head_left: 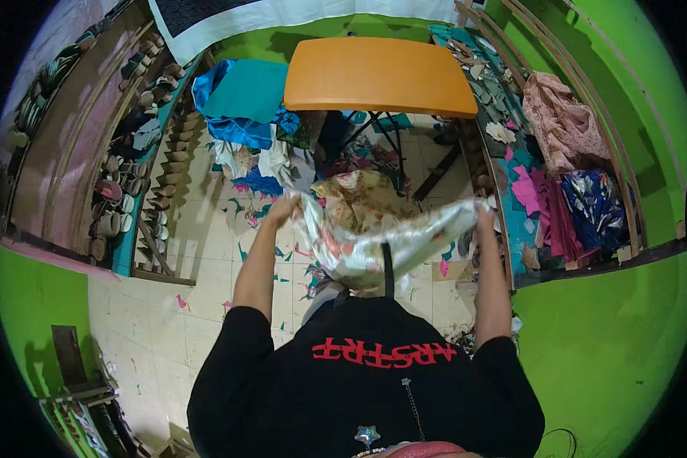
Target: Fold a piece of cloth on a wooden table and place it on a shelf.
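A pale, shiny floral cloth [356,250] hangs between the person's two hands, its upper edge sagging in a shallow curve below the level of both. The left hand [284,207] is closed around the cloth's upper left corner, and the right hand [484,218] grips the upper right corner; the exact set of the fingers is too blurred to tell. The hands are well apart, arms reaching forward, so the cloth is spread before the front of the black shirt [359,382]. Just beyond its sagging edge lies a yellowish floral fabric [370,200], partly covered from view by the cloth. Farther off stands an orange tabletop [378,76], with a heap of blue and teal fabric [246,91] to its left. Pink and teal scraps litter the tiled floor [198,286].
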Action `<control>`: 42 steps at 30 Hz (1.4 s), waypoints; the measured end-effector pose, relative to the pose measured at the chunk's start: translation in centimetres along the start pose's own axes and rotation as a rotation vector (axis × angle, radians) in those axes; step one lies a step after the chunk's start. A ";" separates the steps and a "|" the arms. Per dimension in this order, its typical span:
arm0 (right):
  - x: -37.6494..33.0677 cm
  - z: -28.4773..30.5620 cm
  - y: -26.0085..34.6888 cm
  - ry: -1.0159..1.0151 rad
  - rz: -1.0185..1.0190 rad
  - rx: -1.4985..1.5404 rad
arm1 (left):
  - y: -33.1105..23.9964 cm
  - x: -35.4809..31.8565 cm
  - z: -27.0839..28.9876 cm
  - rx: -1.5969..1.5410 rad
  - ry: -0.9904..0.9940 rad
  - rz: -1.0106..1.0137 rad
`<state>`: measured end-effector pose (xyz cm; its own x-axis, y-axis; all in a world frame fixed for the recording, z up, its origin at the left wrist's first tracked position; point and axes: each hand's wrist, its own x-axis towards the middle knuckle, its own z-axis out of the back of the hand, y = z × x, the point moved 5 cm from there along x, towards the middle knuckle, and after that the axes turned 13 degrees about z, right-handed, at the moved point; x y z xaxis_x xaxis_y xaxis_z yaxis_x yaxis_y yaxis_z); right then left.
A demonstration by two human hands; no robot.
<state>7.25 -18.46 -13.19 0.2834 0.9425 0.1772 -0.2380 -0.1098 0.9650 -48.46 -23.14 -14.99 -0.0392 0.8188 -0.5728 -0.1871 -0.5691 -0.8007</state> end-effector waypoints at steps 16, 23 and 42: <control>16.2 5.0 30.3 0.057 0.289 0.782 | -26.3 -14.7 14.0 -0.476 -0.064 -0.522; 13.1 0.0 12.9 0.175 -0.167 -0.008 | -13.3 -5.9 14.5 -0.086 -0.574 -0.291; -9.9 -20.1 -1.2 0.740 -0.126 -0.251 | -6.1 -5.3 -17.5 0.858 -0.003 -0.526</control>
<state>-14.01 -21.34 -19.97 -0.3481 0.9179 -0.1902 -0.4730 0.0032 0.8810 -29.97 -25.38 -10.11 0.2491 0.9513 -0.1814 -0.8252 0.1105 -0.5539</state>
